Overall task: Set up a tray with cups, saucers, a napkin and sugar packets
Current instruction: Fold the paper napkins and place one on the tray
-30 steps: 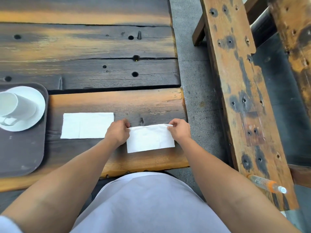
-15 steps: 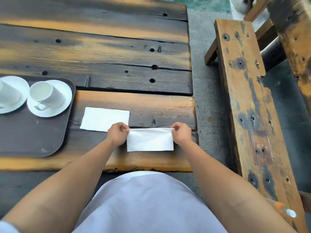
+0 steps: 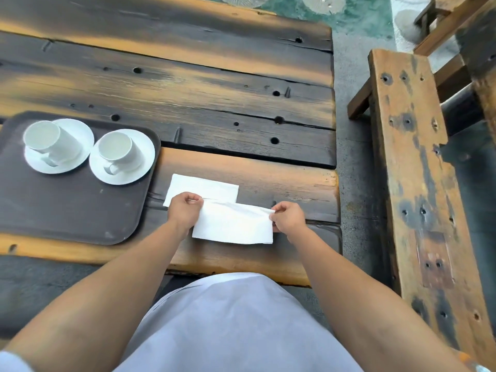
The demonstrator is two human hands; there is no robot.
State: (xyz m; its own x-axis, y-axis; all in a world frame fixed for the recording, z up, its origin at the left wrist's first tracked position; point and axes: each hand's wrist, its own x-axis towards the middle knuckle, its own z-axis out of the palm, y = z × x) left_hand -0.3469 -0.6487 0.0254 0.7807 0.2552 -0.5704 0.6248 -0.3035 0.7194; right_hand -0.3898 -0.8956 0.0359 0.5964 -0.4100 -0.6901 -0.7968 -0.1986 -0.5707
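The surface (image 3: 214,103) is rough, dark-scorched wooden planks dotted with holes. A weathered plank bench (image 3: 418,183) stands off its right edge. At the left edge lies a dark brown tray (image 3: 67,210) with rounded corners. On it are two round white saucers (image 3: 146,153), side by side, each with a smooth white cup (image 3: 118,151). Near the front edge, the left hand (image 3: 185,210) and right hand (image 3: 288,217) pinch the top corners of a folded white paper napkin (image 3: 233,224). It overlaps a second napkin (image 3: 204,187) lying flat behind it.
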